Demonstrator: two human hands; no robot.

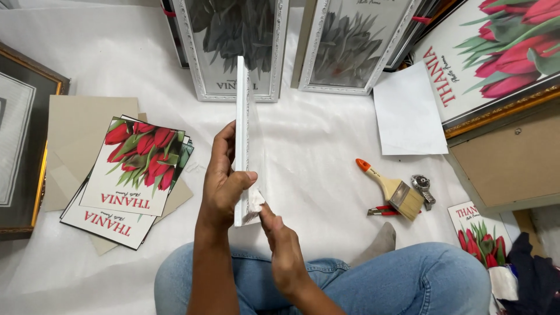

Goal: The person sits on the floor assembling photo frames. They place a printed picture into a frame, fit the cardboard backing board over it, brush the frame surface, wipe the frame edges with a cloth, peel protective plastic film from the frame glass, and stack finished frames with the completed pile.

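Observation:
A white picture frame (240,116) stands on edge in front of me, seen edge-on. My left hand (224,178) grips it from the left, thumb across its near edge. My right hand (279,239) pinches the frame's bottom corner, where a small white scrap or cloth (255,204) shows between the fingers. Both hands are over my lap, above my jeans-clad knees.
A stack of red tulip prints (131,175) on beige boards lies at the left. Two white framed pictures (233,46) lean at the back. A paintbrush (394,189), a watch (423,188), a red-handled tool (382,210) and a white sheet (408,114) lie at the right, beside gold frames.

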